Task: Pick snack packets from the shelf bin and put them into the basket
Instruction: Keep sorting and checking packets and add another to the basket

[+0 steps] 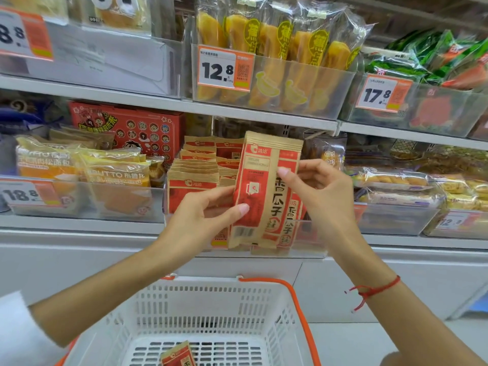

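Note:
A tall brown and red snack packet (264, 186) stands upright in front of the shelf bin, held by both hands. My left hand (206, 215) grips its lower left edge, thumb on the front. My right hand (317, 188) pinches its right side, with at least one more packet (290, 228) tucked behind it. The clear shelf bin (184, 204) holds several more of the same packets (195, 167) in rows. Below, the white basket (158, 307) with orange handles has one packet (177, 356) lying on its bottom.
Clear bins of bread packets (79, 180) stand to the left and pastry packs (396, 186) to the right. On the shelf above are banana cake packs (277, 48) and green packets (435, 56). A red box (126, 128) stands behind. Price tags hang on the bin fronts.

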The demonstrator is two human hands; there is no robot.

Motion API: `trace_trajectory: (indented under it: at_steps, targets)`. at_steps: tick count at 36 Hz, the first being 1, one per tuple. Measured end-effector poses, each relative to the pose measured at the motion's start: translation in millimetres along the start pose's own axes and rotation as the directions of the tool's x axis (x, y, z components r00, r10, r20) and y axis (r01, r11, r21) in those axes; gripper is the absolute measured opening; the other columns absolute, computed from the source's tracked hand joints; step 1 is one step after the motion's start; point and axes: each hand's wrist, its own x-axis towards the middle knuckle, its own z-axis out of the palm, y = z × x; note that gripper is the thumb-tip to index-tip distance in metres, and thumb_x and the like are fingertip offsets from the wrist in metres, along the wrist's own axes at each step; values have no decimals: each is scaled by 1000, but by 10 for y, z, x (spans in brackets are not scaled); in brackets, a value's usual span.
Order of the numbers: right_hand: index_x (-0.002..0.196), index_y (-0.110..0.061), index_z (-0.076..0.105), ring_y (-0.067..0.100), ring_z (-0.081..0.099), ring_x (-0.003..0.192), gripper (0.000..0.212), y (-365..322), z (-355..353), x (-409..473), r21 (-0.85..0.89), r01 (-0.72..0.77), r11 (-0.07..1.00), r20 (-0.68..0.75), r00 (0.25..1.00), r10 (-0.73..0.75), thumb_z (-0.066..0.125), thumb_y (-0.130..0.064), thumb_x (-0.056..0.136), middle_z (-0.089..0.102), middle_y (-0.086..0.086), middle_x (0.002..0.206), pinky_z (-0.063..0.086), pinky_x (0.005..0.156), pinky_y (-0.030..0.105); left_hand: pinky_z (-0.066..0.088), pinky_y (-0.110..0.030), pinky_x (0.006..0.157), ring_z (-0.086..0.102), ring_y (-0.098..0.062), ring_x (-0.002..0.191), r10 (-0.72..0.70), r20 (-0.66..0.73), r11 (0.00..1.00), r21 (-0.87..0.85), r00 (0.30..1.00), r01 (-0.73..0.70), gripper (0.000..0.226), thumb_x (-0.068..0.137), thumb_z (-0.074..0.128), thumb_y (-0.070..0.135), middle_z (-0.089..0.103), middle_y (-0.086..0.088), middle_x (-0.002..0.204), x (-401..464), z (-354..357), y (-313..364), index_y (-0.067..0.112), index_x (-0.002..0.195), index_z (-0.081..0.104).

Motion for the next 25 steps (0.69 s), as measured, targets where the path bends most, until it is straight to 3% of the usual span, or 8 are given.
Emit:
trace_trajectory:
  at_steps: [6, 10, 14, 18, 25]
  targets:
    - [86, -23, 71, 5, 70, 72, 13, 76, -6, 5, -22, 39, 999, -11, 999, -39, 80, -26, 77, 74, -5, 79, 56, 64, 17, 49, -6, 67, 64, 12, 92, -61, 67, 996, -63, 996, 66, 29, 91, 59, 18, 69, 33, 92, 37, 18, -75, 43, 105, 61]
    - [93, -19, 66, 7, 72, 75, 20, 121, -5, 34, 20, -14, 1000, -17, 1000, 14, 78, -27, 80, 75, -1, 80, 58, 67, 25, 52, -9, 63, 63, 13, 92, -68, 23, 997, -36, 997, 69, 28, 89, 61, 27, 68, 34, 95, 25, -5, -93, 50, 104, 60]
    - [92, -24, 66, 2, 69, 77, 12, 160, 7, 27, 6, -34, 999, 34, 999, 34, 73, -30, 84, 74, -6, 90, 54, 67, 19, 51, -8, 65, 66, 9, 88, -47, -43, 996, -82, 998, 43, 27, 90, 61, 20, 70, 30, 93, 17, 20, -92, 39, 108, 63]
    - [92, -25, 69, 12, 70, 82, 12, 210, 20, -41, -16, -19, 1000, 154, 988, 21, 75, -28, 82, 73, -6, 90, 58, 74, 30, 53, -11, 73, 69, 0, 94, -49, -160, 988, -151, 986, 24, 28, 89, 61, 23, 73, 18, 101, 40, -1, -95, 30, 115, 66]
    - [103, -28, 69, 4, 65, 75, 30, 243, 64, -102, -23, 48, 999, 229, 972, -42, 79, -16, 78, 71, -4, 83, 55, 73, 20, 47, -3, 65, 68, 6, 87, -49, -268, 971, -238, 962, -17, 22, 93, 58, 19, 74, 18, 96, 56, -66, -44, 27, 111, 66]
